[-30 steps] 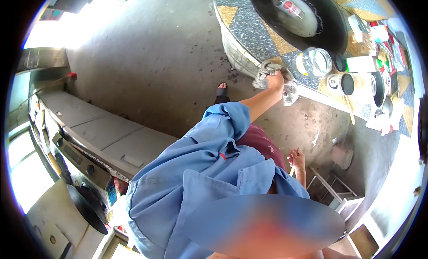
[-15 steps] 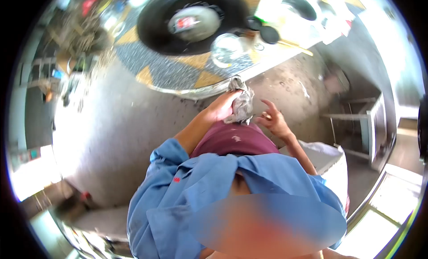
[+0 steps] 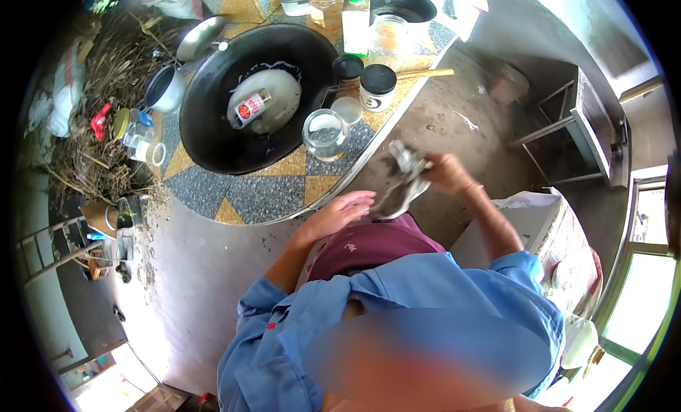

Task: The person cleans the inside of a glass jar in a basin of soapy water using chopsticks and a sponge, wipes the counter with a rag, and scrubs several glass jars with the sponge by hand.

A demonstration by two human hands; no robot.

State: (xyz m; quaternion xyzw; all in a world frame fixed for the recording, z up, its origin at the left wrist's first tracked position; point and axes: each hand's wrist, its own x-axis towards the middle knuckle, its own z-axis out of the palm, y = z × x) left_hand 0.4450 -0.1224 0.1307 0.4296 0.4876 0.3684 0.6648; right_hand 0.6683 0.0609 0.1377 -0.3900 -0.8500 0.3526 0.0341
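Observation:
A crumpled grey cloth (image 3: 403,192) hangs, blurred, from my right hand (image 3: 450,173), whose fingers are closed on its upper end. My left hand (image 3: 339,215) is empty, fingers stretched out, just off the rounded edge of the tiled counter (image 3: 269,192). Its fingertips are close to the cloth's lower part; I cannot tell if they touch. A clear glass jar (image 3: 326,136) stands near that edge. Beyond it, in a large black wok (image 3: 206,132), a bottle with a red and white label (image 3: 251,108) lies in cloudy liquid.
A black-lidded jar (image 3: 377,90), a green-topped bottle (image 3: 356,25) and a smaller pan (image 3: 404,6) stand on the counter. Brushwood (image 3: 92,149) is heaped at left. A metal frame table (image 3: 578,128) is at right, with a covered box (image 3: 521,224) beside me.
The cloth has passed from my left hand to my right hand and moved slightly right. My left hand has opened. The view has shifted, showing more of the counter.

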